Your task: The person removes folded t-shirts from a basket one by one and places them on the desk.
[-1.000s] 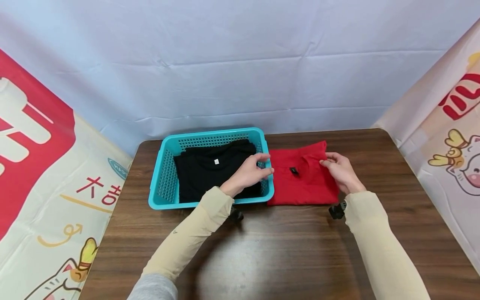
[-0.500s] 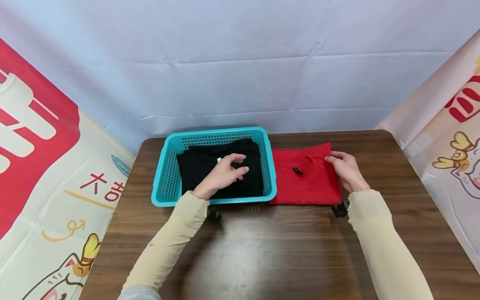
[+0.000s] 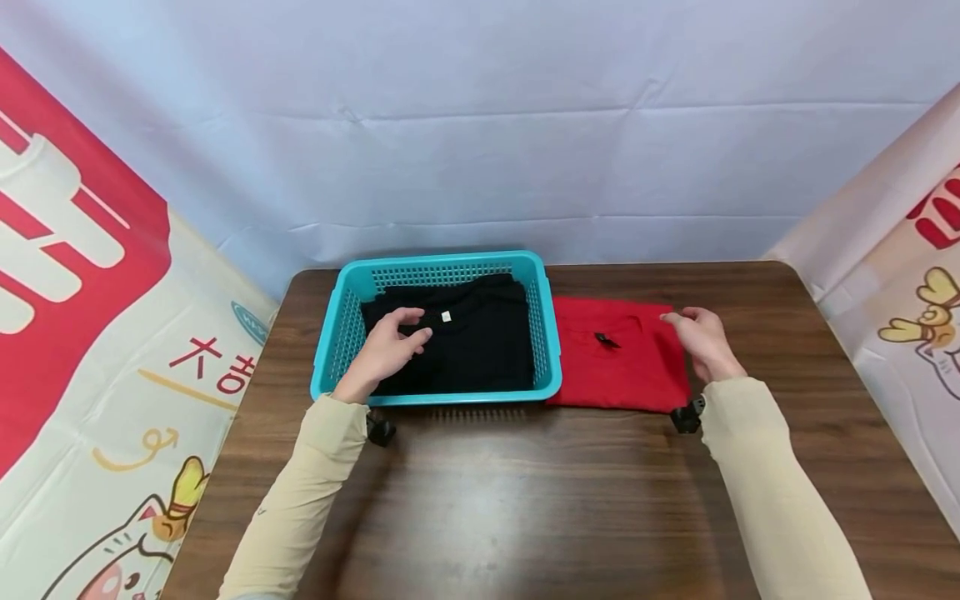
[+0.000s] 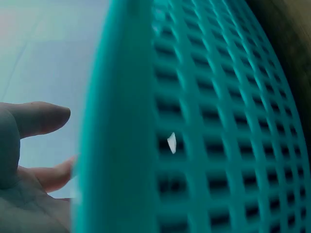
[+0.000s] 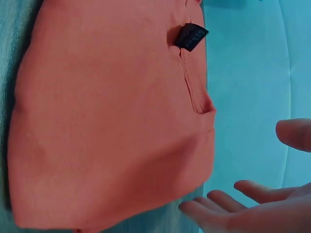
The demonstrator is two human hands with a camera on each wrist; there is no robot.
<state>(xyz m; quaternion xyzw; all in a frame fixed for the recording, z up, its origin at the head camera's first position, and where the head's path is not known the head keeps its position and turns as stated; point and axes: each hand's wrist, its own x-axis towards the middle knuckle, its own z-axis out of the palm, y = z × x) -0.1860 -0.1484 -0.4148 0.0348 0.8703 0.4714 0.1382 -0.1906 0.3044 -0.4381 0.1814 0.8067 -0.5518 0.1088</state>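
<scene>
A folded red T-shirt (image 3: 622, 367) with a black neck label (image 3: 606, 340) lies flat on the table, right of the basket. My right hand (image 3: 699, 340) hovers at its upper right corner, fingers loosely spread and holding nothing; the right wrist view has the fingertips (image 5: 192, 208) just off the shirt's edge. Folded black clothing (image 3: 457, 354) with a white tag (image 3: 446, 317) sits inside a turquoise plastic basket (image 3: 551, 367). Over the basket's left part is my left hand (image 3: 386, 348), thumb and fingers apart with nothing between them. In the left wrist view the basket wall hides part of that hand.
The brown wooden table (image 3: 480, 508) carries the basket and shirt near its back edge. Behind it hangs a pale cloth backdrop (image 3: 480, 167), with printed sheets (image 3: 112, 358) along the sides. Small black wrist cameras (image 3: 380, 429) sit beneath both wrists.
My left hand has moved left, from the basket's right rim to its left part. My right hand has let go of the red shirt's corner, which now lies flat.
</scene>
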